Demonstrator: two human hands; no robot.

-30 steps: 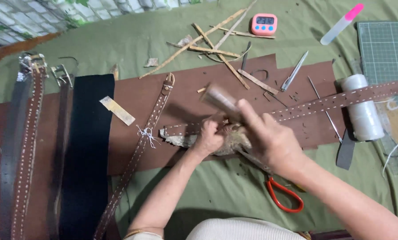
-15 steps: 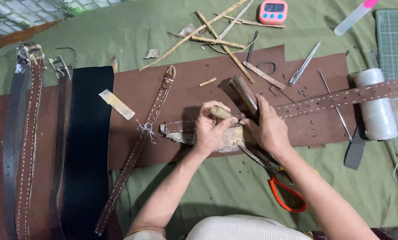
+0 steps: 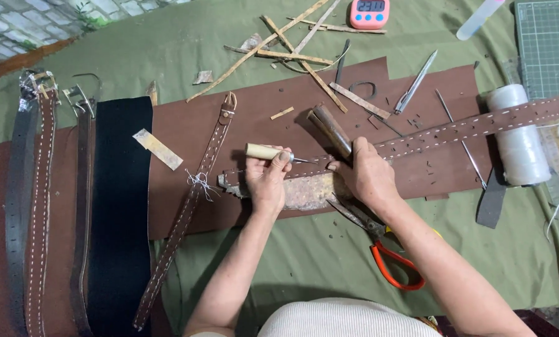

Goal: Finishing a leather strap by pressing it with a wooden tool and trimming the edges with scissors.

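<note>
Head view, looking straight down. Left hand (image 3: 265, 181) closed around an awl with a pale wooden handle (image 3: 264, 151), metal tip pointing right, resting at the near end of a long brown stitched belt (image 3: 454, 128). Right hand (image 3: 367, 175) wrapped around the shaft of a wooden-handled hammer (image 3: 330, 130), its head angled up and to the left, just above the belt. Both hands sit close together over a worn, pale slab (image 3: 307, 190) that lies under the belt's end.

Belt runs rightward and slightly up across a large brown leather sheet (image 3: 254, 106), passing over a white spool of thread (image 3: 518, 134). Orange-handled scissors (image 3: 388, 262) lie under the right forearm on the green cloth-covered counter (image 3: 136, 43). A second narrow stitched strap (image 3: 189, 206) lies diagonally left of the left hand, with a knot of white thread on it.

Farther left: a black leather strip (image 3: 120, 200) and several dark belts (image 3: 39, 200) laid side by side. Behind the hands: scattered leather offcuts (image 3: 292, 47), a metal tool (image 3: 415, 81), a pink timer (image 3: 368, 12). Green cutting mat (image 3: 548, 43) at far right corner.
</note>
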